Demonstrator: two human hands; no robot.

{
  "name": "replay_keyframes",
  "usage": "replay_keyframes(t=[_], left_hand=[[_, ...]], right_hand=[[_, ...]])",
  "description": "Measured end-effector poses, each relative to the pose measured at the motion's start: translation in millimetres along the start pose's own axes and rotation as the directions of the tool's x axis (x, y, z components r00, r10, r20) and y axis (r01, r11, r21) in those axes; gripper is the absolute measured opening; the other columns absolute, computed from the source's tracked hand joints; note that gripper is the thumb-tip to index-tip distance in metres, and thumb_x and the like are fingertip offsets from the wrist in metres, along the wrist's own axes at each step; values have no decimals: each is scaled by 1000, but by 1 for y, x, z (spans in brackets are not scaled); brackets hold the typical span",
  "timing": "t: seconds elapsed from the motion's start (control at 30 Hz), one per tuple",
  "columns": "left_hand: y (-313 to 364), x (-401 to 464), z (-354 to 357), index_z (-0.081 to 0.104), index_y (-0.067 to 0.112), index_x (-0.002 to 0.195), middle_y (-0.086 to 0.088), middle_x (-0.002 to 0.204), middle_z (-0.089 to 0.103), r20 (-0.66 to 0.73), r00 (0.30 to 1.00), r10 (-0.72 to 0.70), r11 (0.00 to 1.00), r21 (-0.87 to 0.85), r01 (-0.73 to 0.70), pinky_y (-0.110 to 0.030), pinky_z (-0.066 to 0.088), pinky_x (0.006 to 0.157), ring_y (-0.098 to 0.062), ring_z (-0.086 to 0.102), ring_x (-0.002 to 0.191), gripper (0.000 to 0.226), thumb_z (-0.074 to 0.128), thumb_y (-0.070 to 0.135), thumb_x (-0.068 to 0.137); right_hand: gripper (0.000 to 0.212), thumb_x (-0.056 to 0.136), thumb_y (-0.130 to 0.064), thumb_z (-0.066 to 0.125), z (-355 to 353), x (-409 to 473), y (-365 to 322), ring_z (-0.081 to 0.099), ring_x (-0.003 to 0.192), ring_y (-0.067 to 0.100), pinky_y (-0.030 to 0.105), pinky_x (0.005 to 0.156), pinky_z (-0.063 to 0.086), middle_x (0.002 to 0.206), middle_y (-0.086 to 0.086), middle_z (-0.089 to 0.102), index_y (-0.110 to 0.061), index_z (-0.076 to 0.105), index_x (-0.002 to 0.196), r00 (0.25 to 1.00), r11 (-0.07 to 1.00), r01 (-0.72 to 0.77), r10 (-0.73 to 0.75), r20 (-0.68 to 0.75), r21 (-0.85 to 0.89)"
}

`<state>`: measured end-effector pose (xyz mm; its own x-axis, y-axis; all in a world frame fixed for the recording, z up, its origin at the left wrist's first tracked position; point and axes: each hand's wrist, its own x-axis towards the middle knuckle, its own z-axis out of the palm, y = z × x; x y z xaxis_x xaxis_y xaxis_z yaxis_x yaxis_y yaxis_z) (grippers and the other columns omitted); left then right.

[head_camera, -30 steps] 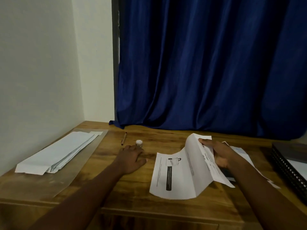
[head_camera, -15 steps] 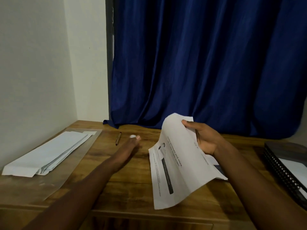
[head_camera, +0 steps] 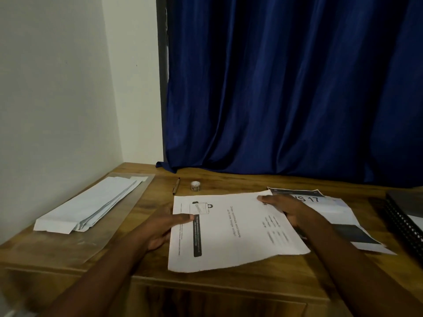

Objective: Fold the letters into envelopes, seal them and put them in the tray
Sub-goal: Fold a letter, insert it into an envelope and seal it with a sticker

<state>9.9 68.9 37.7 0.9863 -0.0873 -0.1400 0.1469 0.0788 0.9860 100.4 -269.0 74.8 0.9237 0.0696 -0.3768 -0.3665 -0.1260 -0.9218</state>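
The letter lies open near the front edge of the wooden table. The left hand holds its left edge, with the thumb on top and the fingers under the paper. The right hand holds its far right corner, fingers curled on the sheet. The envelopes lie on a clear plastic sheet, left of the letter. Behind the letter are a pen and a small roll of tape. More papers lie to its right.

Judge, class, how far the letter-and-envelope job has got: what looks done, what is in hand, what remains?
Done: nothing sealed that I can see; the envelopes lie stacked at the left. In hand: the left hand and right hand hold one unfolded letter. Left: folding, enveloping and sealing it, then the other sheets beside it.
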Motion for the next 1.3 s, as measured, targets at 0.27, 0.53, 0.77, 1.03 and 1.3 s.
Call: replay_keyframes(t=[0.27,0.53,0.77,1.03,1.3], left_hand=[[-6,5,0,25,20,156,-9,152,42,-265,815,516,537,841,-67,-40,42,108,-29,47,135,98,84,37,80],[-38,10,54,10,19,162,-3,171,7,71,975,209,34,996,-80,-53,7,125,-27,2,157,72,32,51,101],[-40,8,22,2,31,163,3,171,-2,57,988,141,-16,998,-55,-50,0,126,-21,-4,158,108,-16,83,70],[-34,-11,1,16,32,161,4,171,4,98,969,228,76,990,-118,-50,2,126,-19,-3,157,89,7,80,87],[-25,-87,-8,9,50,158,26,163,-12,351,935,52,4,936,-351,-35,-10,123,3,-14,149,108,52,94,70]], right_hand=[[31,92,-22,68,41,7,15,67,99,21,44,86,59,120,0,66,-25,59,121,804,818,364,-518,-293,-447],[53,107,-37,33,148,-25,55,29,151,21,46,124,22,163,3,35,-20,36,157,764,296,590,-504,402,-751],[76,101,-70,17,85,-1,70,-2,158,21,47,127,1,172,-1,1,-28,9,164,870,135,394,-375,321,-909],[72,103,-65,19,52,-1,74,-1,159,21,46,127,4,172,-1,4,-26,9,164,893,158,296,-395,214,-942],[68,102,-65,30,43,-6,75,6,158,15,49,126,4,171,-5,13,-32,22,162,849,168,421,-418,322,-892]])
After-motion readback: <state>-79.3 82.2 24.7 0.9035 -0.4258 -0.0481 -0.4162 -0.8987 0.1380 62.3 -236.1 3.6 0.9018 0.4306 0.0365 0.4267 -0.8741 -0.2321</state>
